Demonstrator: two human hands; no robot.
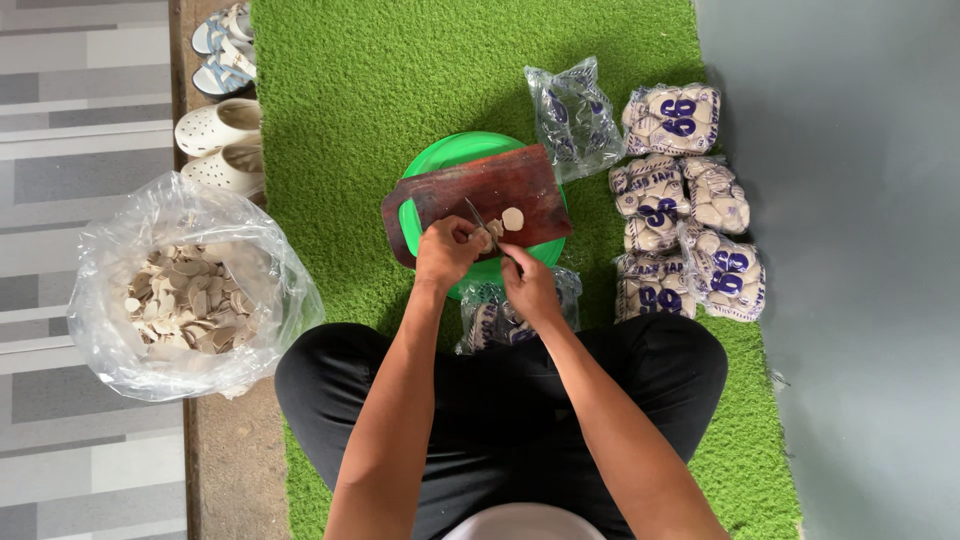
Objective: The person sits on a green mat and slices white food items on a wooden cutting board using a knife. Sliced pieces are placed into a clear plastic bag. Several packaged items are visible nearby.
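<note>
A pale cracker piece lies on the dark wooden cutting board, which rests across a green basin on the green mat. The left hand pinches the piece; the right hand is clamped on a knife just beside it. Printed packets lie to the right, and a clear bag of slices to the left.

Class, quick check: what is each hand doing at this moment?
Left hand: closed, pinning a pale piece on the cutting board.
Right hand: closed on the knife handle.
</note>
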